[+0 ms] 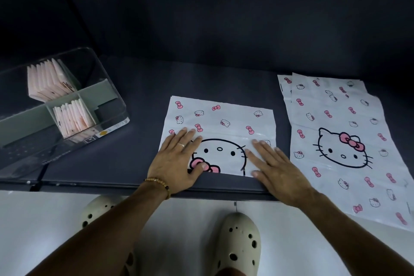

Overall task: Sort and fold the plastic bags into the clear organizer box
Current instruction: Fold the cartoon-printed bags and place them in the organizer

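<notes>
While pressing the half-folded bag (220,127) flat on the dark table (125,159), working midway through one fold of a task already well begun. Left hand (177,161) spread palm-down on the bag's near left corner, fingers straight, thumb tip resting on the pink bow print; ring on one finger, beaded bracelet (158,184) at the wrist. Right hand (274,163) likewise flat and spread on the near right corner, fingers straight, nothing pinched. Both hands near the table's front edge, with the fold line apparently running along the bag's near side, since the big cat face shows upside down and cut off there.

Lying to the right, well apart from the hands: a stack of unfolded bags (336,141), at least two sheets overlapping, the top one hanging over the table edge. Sitting at the left: the clear organizer box (107,87), with grey dividers, holding two rows of folded bags (50,80) standing on edge in separate compartments, one behind the other.

Probably creasing the first fold now. Next, most likely: smoothing trapped air toward the edges, then folding again into a narrower shape matching the packets in the box. Calling for firm, even pressure, since thin slick plastic tends to spring open and slide on a smooth surface. Afterwards, carrying the packet across to the left and slotting it upright in the right compartment.
</notes>
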`<state>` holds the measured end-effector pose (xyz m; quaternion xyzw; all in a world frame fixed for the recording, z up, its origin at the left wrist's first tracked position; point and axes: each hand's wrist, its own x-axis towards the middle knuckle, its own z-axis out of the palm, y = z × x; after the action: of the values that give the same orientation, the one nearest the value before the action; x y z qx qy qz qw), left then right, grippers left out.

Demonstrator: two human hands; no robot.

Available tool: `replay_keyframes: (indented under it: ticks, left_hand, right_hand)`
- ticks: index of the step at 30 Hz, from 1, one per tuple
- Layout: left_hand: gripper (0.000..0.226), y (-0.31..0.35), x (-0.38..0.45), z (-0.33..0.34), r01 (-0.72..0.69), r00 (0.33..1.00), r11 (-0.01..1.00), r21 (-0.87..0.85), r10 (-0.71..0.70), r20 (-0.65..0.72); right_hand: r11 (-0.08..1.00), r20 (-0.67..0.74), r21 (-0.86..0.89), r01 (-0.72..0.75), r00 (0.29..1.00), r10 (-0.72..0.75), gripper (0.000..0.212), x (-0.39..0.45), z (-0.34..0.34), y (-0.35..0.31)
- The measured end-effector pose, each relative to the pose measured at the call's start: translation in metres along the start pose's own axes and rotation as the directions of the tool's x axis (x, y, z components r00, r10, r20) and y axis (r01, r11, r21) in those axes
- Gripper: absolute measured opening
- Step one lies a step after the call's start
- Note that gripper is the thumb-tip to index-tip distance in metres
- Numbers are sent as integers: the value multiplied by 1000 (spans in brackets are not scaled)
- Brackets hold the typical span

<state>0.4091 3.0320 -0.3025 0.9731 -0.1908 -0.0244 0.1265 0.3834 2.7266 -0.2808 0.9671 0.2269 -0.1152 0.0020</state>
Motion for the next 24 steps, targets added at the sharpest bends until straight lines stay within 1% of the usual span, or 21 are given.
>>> replay_keyframes:
  ticks: [2,4,6,7,9,10,12,13,14,16,17,18,19,20,21,22,24]
  left_hand:
    - [68,0,1,-1,-3,1000,1000,3,3,-1]
    - [65,1,1,-2,-3,1000,1000,4,3,1]
    - [65,0,1,-2,-2,1000,1000,11,2,13]
    - [66,-1,1,-2,-1,1000,1000,14,1,16]
    - [69,-1,1,-1,3,1000,1000,13,-3,12]
    - [73,-1,0,-1,5,1000,1000,9,-5,4]
    - [82,0,-1,-2,4,1000,1000,3,-4,6]
    - [85,-1,-1,-2,3,1000,1000,6,-3,13]
    - [85,-1,-1,-2,1,1000,1000,11,-2,17]
    - [77,-1,0,-2,-7,1000,1000,4,7,11]
    - [70,-1,1,-2,-13,1000,1000,-5,13,7]
    - [65,-1,1,-3,-20,1000,1000,-14,20,6]
    - [61,-1,0,-4,-31,999,999,-27,31,9]
    - [60,-3,0,-6,-42,999,998,-42,43,22]
    - [61,-6,1,-9,-56,997,997,-55,58,46]
    - [62,-9,0,-14,-73,994,995,-63,78,79]
    - [57,-15,1,-26,-89,984,992,-92,102,147]
  right_hand:
    - [999,1,5,-44,999,44,58,-9,-8,3]
    - [998,-86,32,-62,994,64,56,-8,-16,-8]
    - [997,-195,70,-20,980,33,47,-1,-19,-28]
    - [996,-214,84,4,977,15,43,3,-18,-37]
    - [998,-207,64,25,978,-11,31,11,-19,-51]
    - [999,-192,40,14,981,-6,25,14,-20,-54]
    - [1000,-186,7,-8,982,9,22,16,-19,-54]
    - [1000,-208,8,-7,978,9,21,16,-19,-53]
    - [1000,-242,22,-5,970,10,20,16,-20,-51]
    - [997,-281,72,-24,959,44,17,15,-22,-46]
    - [995,-267,93,-37,962,60,20,15,-24,-42]
    - [993,-227,103,-51,971,74,27,16,-26,-38]
    - [991,-167,110,-72,982,90,36,15,-27,-33]
    - [987,-108,125,-98,988,112,41,16,-29,-29]
    - [979,-75,163,-123,988,136,38,18,-30,-25]
    - [962,-75,230,-149,983,170,32,19,-32,-24]
    - [871,-84,422,-249,946,312,18,20,-42,-25]
